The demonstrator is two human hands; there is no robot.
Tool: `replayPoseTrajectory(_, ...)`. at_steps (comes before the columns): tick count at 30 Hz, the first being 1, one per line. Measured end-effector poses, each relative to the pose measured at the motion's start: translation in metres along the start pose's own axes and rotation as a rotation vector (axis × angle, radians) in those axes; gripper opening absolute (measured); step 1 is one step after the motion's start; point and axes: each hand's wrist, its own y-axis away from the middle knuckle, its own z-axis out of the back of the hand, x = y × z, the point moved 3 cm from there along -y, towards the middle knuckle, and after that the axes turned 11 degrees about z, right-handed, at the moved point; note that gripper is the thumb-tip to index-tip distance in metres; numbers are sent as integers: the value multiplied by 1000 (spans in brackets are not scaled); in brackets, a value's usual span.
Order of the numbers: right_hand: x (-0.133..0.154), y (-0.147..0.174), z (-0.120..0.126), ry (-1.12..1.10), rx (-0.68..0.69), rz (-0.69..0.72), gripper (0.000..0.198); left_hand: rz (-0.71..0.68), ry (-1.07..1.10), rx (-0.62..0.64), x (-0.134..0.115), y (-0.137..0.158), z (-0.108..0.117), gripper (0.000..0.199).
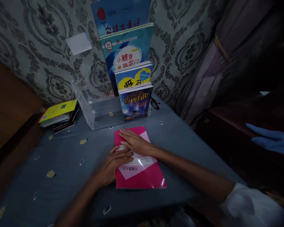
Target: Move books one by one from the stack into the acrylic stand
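Note:
A thin pink book (144, 178) with a paler panel of print lies flat on the cloth-covered table in front of me. My left hand (115, 162) rests on its left side, fingers stretched over the cover. Farther up the cover lies my right hand (134, 142), flat with its fingers extended. Both hands touch the book's upper half, and neither grips it. Just beyond it, a dark blue book (134, 102) stands upright at the front of a clear tiered rack (104, 121).
Behind the blue book rise a yellow book (132, 77), a teal book (127, 47) and a taller blue book (123, 15). A book stack (59, 113) lies at the left. Dark glasses (155, 103) sit beside the rack. A blue glove (274, 138) shows far right.

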Motion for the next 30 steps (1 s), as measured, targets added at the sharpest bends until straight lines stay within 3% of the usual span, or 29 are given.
replayPoseTrajectory(7,-23,34,9,201,-78,-141,54,-2,-33,-4,-2,4,-7,44)
replayPoseTrajectory(12,-22,54,13,259,-110,-176,54,8,-28,15,-1,5,-6,47)
replayPoseTrajectory(23,44,113,10,211,16,-50,56,0,-15,11,0,5,-6,42)
replayPoseTrajectory(30,83,136,9,111,5,28,56,-16,-61,35,-4,6,-4,44)
